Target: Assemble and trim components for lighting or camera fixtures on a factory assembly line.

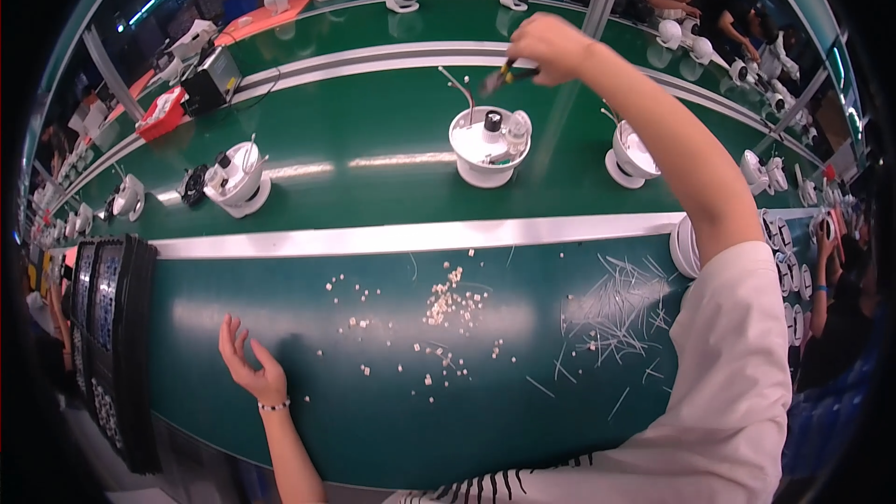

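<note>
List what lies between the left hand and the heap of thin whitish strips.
In the head view, small pale pieces lie scattered between the left hand and strips.

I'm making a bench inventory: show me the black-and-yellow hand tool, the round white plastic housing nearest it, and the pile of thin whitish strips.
Black-and-yellow hand tool [494, 83]: head view, metal end.
Round white plastic housing [486, 172]: head view, outer wall.
Thin whitish strips [620, 308]: head view, pile's middle.

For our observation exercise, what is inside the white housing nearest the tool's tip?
The white housing holds a black cylinder and a translucent piece; a cable rises from it. Whatever lies beneath those parts is covered.
</note>
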`<act>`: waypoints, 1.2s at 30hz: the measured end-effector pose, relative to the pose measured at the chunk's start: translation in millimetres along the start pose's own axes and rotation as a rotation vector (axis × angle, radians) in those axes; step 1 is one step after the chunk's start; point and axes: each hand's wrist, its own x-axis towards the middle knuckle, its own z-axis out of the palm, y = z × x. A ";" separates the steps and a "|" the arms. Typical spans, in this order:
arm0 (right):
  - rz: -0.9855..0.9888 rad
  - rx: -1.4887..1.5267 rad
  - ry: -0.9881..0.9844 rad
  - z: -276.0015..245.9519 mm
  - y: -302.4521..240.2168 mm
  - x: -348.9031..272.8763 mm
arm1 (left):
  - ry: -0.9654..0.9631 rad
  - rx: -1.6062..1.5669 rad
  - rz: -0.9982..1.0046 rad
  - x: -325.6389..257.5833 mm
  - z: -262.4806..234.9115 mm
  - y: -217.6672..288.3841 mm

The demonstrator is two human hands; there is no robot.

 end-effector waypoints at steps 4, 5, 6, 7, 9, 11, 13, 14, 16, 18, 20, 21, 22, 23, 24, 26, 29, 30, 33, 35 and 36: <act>0.491 0.198 0.595 -29.5 -32.4 -38.4 | 0.002 0.009 0.013 3.8 2.6 7.0; 0.525 0.319 0.659 -32.9 -46.2 -44.9 | -0.013 0.033 0.040 4.2 10.4 9.9; 0.554 0.455 0.725 -36.1 -60.4 -44.2 | -0.027 0.069 0.069 5.2 12.2 12.5; 0.393 0.372 0.764 -42.5 -69.7 -41.5 | -0.034 0.063 0.096 5.2 18.5 14.5; 0.180 0.235 0.617 -60.4 -90.6 -19.1 | -0.037 0.092 0.160 7.7 16.1 22.2; 0.047 0.198 0.510 -78.5 -105.5 18.2 | -0.022 0.094 0.177 12.1 14.5 33.7; -0.042 0.151 0.433 -84.0 -111.6 53.4 | -0.007 0.060 0.167 16.7 23.2 43.3; -0.090 0.115 0.418 -83.7 -116.4 78.0 | -0.008 0.064 0.177 16.2 22.6 39.5; -0.161 -0.037 0.376 -83.6 -126.3 121.7 | -0.015 0.084 0.196 15.1 20.8 30.3; -0.231 -0.166 0.365 -88.1 -141.1 162.5 | -0.035 0.077 0.177 14.0 14.2 18.9; -0.285 -0.309 0.406 -90.3 -157.2 197.0 | -0.004 0.062 0.152 17.5 4.1 18.8; -0.336 -0.383 0.464 -88.5 -162.7 209.5 | 0.014 0.038 0.124 18.7 1.6 22.7; -0.361 -0.414 0.447 -86.3 -168.2 221.6 | 0.016 0.042 0.136 19.6 0.3 26.3; -0.388 -0.440 0.435 -84.9 -173.7 232.5 | 0.012 0.010 0.138 19.1 -1.2 30.6; -0.430 -0.463 0.440 -84.7 -177.9 242.0 | 0.011 -0.019 0.139 19.4 -3.6 36.1; -0.486 -0.502 0.428 -80.4 -182.1 258.2 | -0.025 -0.007 0.199 19.9 -5.8 44.9; -0.543 -0.549 0.340 -63.5 -184.4 276.2 | -0.038 -0.124 0.240 15.6 -5.5 52.0; -0.552 -0.551 0.294 -59.6 -184.4 278.1 | -0.041 -0.181 0.257 13.6 -6.0 53.7; -0.594 -0.616 0.285 -49.7 -185.4 279.5 | -0.093 -0.286 0.278 13.7 -9.1 60.0; -0.641 -0.569 0.190 -47.7 -187.5 279.1 | -0.093 -0.298 0.279 13.7 -8.5 61.2; -0.646 -0.571 0.185 -47.6 -186.6 278.1 | -0.106 -0.294 0.275 13.9 -8.0 62.0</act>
